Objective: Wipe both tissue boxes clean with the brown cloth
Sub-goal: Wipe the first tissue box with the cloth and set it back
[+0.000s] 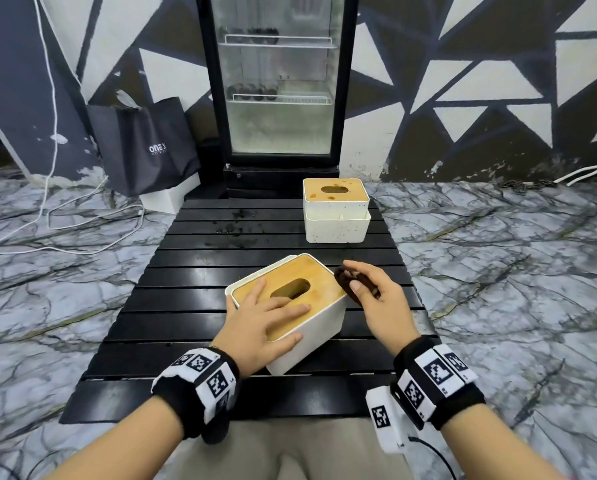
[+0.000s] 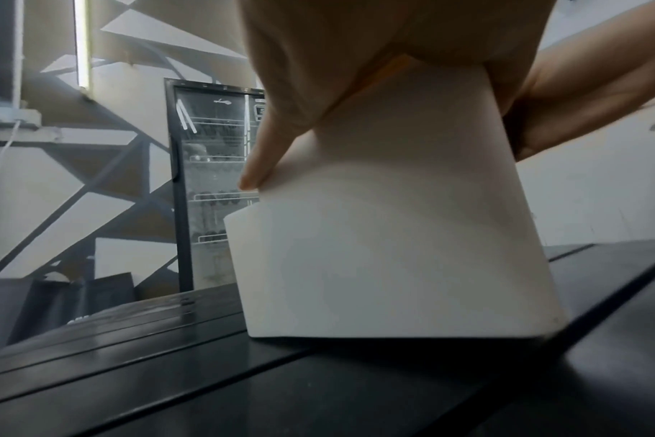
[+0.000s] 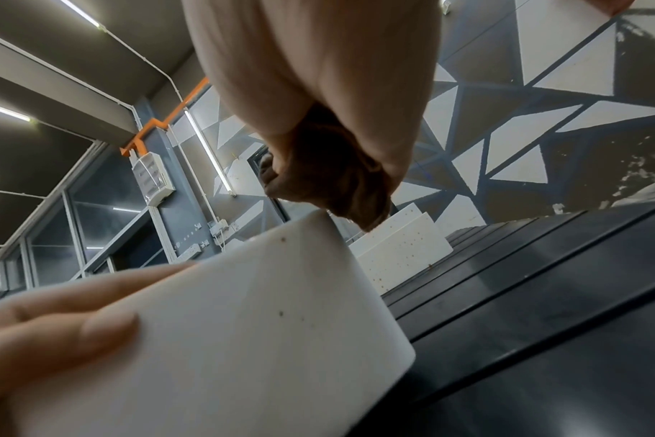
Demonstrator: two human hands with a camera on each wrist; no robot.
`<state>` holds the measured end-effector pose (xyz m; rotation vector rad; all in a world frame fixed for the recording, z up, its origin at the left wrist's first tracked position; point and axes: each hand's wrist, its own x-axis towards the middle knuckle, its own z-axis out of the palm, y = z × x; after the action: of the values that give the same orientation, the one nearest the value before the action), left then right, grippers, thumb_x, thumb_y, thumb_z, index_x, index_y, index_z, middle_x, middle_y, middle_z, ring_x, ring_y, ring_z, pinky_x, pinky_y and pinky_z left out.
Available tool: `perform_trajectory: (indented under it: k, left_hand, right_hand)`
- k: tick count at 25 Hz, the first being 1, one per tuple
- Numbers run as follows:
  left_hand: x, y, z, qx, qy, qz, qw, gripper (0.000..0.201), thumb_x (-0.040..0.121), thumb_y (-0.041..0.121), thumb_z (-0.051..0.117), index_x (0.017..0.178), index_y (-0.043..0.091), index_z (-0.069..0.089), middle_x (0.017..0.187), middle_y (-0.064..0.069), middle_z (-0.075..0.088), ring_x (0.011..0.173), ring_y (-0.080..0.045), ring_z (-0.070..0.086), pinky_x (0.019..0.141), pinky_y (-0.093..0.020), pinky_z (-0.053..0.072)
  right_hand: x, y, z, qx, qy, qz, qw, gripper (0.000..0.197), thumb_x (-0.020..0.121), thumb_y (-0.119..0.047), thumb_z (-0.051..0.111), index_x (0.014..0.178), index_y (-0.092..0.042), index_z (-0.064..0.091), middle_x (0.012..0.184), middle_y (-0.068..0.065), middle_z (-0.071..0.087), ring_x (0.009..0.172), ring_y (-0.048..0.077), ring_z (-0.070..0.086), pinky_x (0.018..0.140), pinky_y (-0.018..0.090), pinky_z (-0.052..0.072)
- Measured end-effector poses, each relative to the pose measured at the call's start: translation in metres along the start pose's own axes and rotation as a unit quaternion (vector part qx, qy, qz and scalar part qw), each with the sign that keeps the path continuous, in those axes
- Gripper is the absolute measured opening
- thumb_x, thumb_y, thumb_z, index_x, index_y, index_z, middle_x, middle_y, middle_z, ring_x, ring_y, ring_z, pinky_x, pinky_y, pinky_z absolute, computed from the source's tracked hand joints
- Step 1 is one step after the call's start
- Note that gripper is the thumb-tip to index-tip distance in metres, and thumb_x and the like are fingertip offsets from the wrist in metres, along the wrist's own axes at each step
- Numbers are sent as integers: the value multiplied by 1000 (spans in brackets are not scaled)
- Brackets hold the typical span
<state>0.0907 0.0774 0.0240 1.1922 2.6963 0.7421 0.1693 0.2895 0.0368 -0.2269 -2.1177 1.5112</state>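
The near tissue box [image 1: 311, 337], white with a wooden slotted lid [image 1: 319, 277], sits at an angle in the middle of the black slatted table [image 1: 193, 271]. My left hand [image 1: 266, 320] lies flat on its lid, fingers straight, thumb over the near side; its white side [image 2: 393, 251] fills the left wrist view. My right hand [image 1: 366, 289] pinches the bunched brown cloth [image 1: 347, 280] at the box's right top corner; the right wrist view shows the cloth [image 3: 326, 180] just above that corner [image 3: 311, 233]. A second tissue box [image 1: 337, 211], speckled with brown stains on its lid, stands at the table's far right.
A glass-door fridge [image 1: 278, 81] stands behind the table, with a dark shopping bag [image 1: 144, 147] to its left. White cables [image 1: 48, 216] trail over the marble floor at left. Dark smudges [image 1: 234, 230] mark the far slats.
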Motion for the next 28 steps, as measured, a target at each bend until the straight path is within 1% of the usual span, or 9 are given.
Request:
perform_trajectory:
  k: [3,5,6,9,13,17,21,25,28]
  left_hand:
    - [10,-3,-13,-110,35,4,993,45,69,78,43,114,71,42,119,38,51,138,-9,30,116,-47,18]
    - [16,0,-26,-196,66,-10,978,39,67,67,53,106,68,52,112,37,58,121,8,44,110,-24,30]
    - [18,2,-32,-238,75,-28,968,39,65,63,55,104,64,57,111,32,62,114,8,50,105,-22,36]
    - [22,3,-41,-318,74,-59,943,40,62,57,61,101,52,66,109,15,69,104,-5,62,98,-31,47]
    - [24,1,-49,-357,66,-71,929,27,67,43,67,92,52,69,102,16,72,99,-5,65,94,-28,49]
    - [26,-1,-53,-376,63,-70,922,31,71,33,63,100,40,70,99,12,73,92,-5,66,84,-18,50]
    - [27,-3,-52,-380,73,-75,919,37,71,34,63,108,31,70,104,8,72,93,-6,66,86,-20,50]
    - [27,-4,-53,-378,64,-62,921,37,73,33,62,109,31,68,107,10,71,97,-5,66,86,-18,50]
    - [26,-5,-55,-370,55,-52,926,34,72,36,63,106,37,68,106,14,71,96,-2,65,84,-15,49]
  right_hand:
    - [-1,0,6,22,20,-20,999,43,89,-3,51,105,-43,55,117,-7,58,113,9,52,99,27,40]
    - [1,-2,14,12,34,-54,998,41,89,-8,50,108,-44,52,119,-12,54,117,11,48,101,27,36]
    - [1,-2,20,-1,34,-71,997,39,88,-13,49,112,-44,50,122,-15,51,120,11,45,103,27,34]
    - [-7,0,46,-61,8,-101,993,42,87,-33,41,128,-39,33,139,-12,31,133,9,25,112,23,15]
    - [-16,0,77,-140,-3,-141,980,53,90,-32,30,140,-36,14,149,-7,10,139,8,-1,111,14,-6]
    - [9,-4,72,-152,-1,-148,977,51,90,-31,28,140,-34,18,148,-11,14,141,14,5,114,18,-2]
    - [3,1,68,-155,8,-131,979,52,90,-29,29,140,-34,19,150,-4,18,140,17,12,116,31,8]
    - [-5,-4,78,-177,-10,-158,971,51,90,-27,30,140,-30,21,146,-9,17,138,13,8,113,17,-2]
    - [9,-7,71,-175,-14,-153,972,52,89,-25,31,141,-26,25,147,-7,20,138,12,10,112,14,0]
